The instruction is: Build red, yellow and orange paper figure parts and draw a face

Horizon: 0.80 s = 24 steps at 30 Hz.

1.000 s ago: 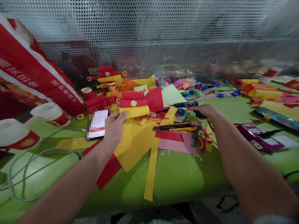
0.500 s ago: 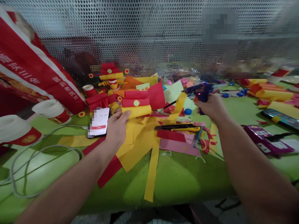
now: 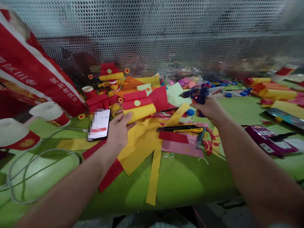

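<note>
My left hand grips the left end of a paper piece made of red and yellow rolls, with a round pale badge on its red part. My right hand is wrapped round a blue glue gun with a small red light, its nozzle pointing left. Below the rolls lie yellow paper sheets and a yellow-and-black utility knife. A finished-looking red and yellow paper hat stands on a paper cup behind.
A phone and white cable lie on the left, beside paper cups and a large red bag. A purple power strip and another phone are on the right. Perforated metal stands behind.
The glue gun in my right hand has moved slightly left, towards the paper rolls. My left hand has tilted the rolls so that their right end is higher.
</note>
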### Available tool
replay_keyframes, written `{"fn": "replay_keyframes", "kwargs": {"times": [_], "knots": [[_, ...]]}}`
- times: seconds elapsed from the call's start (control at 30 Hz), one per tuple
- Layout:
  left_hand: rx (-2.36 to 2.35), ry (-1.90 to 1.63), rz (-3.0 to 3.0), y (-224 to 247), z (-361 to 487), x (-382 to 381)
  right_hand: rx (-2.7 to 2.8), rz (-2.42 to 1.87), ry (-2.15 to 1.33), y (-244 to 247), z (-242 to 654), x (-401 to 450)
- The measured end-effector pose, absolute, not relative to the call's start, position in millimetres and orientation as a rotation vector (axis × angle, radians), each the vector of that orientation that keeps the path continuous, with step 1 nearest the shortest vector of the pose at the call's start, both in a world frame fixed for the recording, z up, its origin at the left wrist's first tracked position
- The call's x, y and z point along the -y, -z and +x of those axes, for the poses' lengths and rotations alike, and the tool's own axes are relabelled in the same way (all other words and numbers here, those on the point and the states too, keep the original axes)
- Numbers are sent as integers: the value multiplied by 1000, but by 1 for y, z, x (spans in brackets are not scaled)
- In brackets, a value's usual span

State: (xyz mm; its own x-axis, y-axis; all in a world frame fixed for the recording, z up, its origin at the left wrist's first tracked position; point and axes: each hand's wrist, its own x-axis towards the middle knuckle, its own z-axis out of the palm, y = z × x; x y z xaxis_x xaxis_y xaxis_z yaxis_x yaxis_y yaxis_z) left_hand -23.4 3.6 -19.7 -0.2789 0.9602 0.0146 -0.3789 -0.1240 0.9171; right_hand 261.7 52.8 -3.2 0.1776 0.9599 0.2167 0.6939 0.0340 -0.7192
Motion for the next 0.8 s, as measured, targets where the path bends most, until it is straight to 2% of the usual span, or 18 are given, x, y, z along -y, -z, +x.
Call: {"fn": "replay_keyframes", "kwargs": {"times": [0.2, 0.37, 0.47, 0.67, 0.8], "knots": [[-1011, -1628, 848, 21, -22, -4, 1146, -1080, -853, -10, 246, -37], [-984, -1650, 884, 22, -19, -2, 1380, -969, -948, -18, 215, -6], [-964, -1628, 950, 20, -16, 1, 1599, -992, -880, -14, 198, 8], [-974, -1601, 994, 21, -15, 4, 1945, -1039, -511, 3, 182, 13], [-979, -1583, 1023, 23, -15, 5, 1985, -1052, -487, 6, 179, 14]]}}
